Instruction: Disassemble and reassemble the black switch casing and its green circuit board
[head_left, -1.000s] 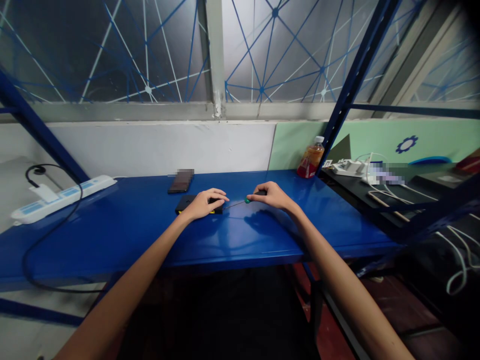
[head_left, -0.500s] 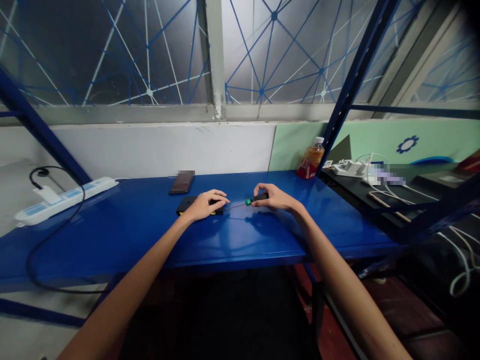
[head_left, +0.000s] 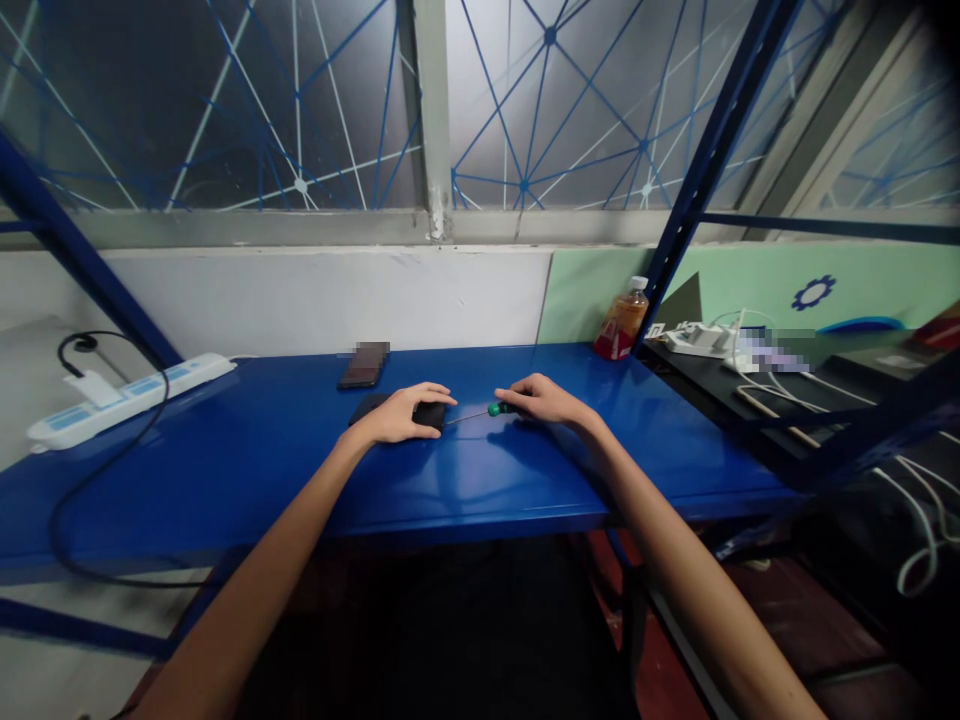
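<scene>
A small flat black device (head_left: pixel 429 415) lies on the blue table (head_left: pixel 300 450) near its middle. My left hand (head_left: pixel 400 412) rests on top of the device, fingers curled over it and holding it down. My right hand (head_left: pixel 545 398) is closed round a screwdriver (head_left: pixel 491 409) with a green collar. The thin shaft points left, and its tip meets the right edge of the black device.
A dark phone (head_left: pixel 364 364) lies behind the device. A white power strip (head_left: pixel 127 395) with a black cable sits at the far left. An orange drink bottle (head_left: pixel 622 320) stands at the back right, by a blue rack post (head_left: pixel 697 170). Chargers and white cables (head_left: pixel 720 340) crowd the right-hand shelf.
My right hand has settled lower over the screwdriver handle, and its fingers have shifted on it. My left hand has slid slightly left across the device. The view has hardly moved.
</scene>
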